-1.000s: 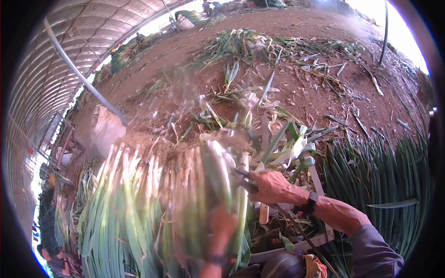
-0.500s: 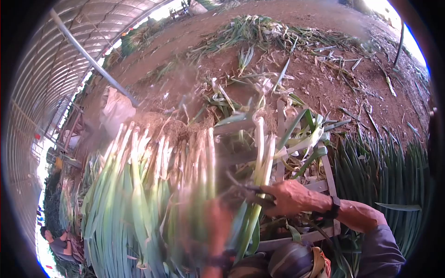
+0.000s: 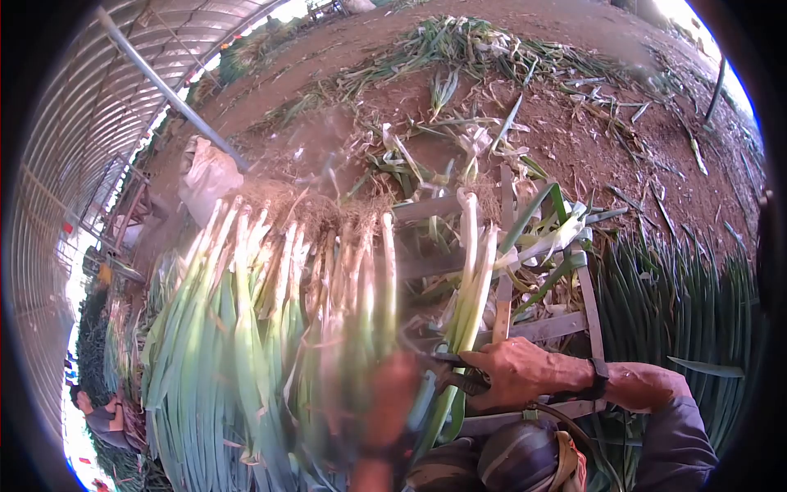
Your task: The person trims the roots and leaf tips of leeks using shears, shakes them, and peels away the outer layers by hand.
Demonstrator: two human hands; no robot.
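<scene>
My right hand [image 3: 520, 373] is closed around a dark metal tool that looks like shears [image 3: 449, 361]; its thin tip points left. Just behind the tool, two leeks or large green onions [image 3: 471, 312] lie side by side, roots away from me. My left hand [image 3: 393, 389] is smeared by motion over the near edge of a bunch, and whether it holds anything is hidden. The bunch of long green onions [image 3: 246, 328] spreads to the left, pale stems and brown roots at the far end, green leaves toward me.
A wooden slatted frame [image 3: 590, 312] holding leaf scraps stands beside the right hand. More green onions [image 3: 680, 312] lie at the right. Trimmed leaves [image 3: 459, 49] litter the soil ahead. A pale sack [image 3: 206, 176] sits by a metal pole [image 3: 168, 90]. Another person [image 3: 111, 422] is at the far left.
My right hand and the tool have shifted slightly down and right in view, as has the scene around them. The left hand stays blurred beside the bunch.
</scene>
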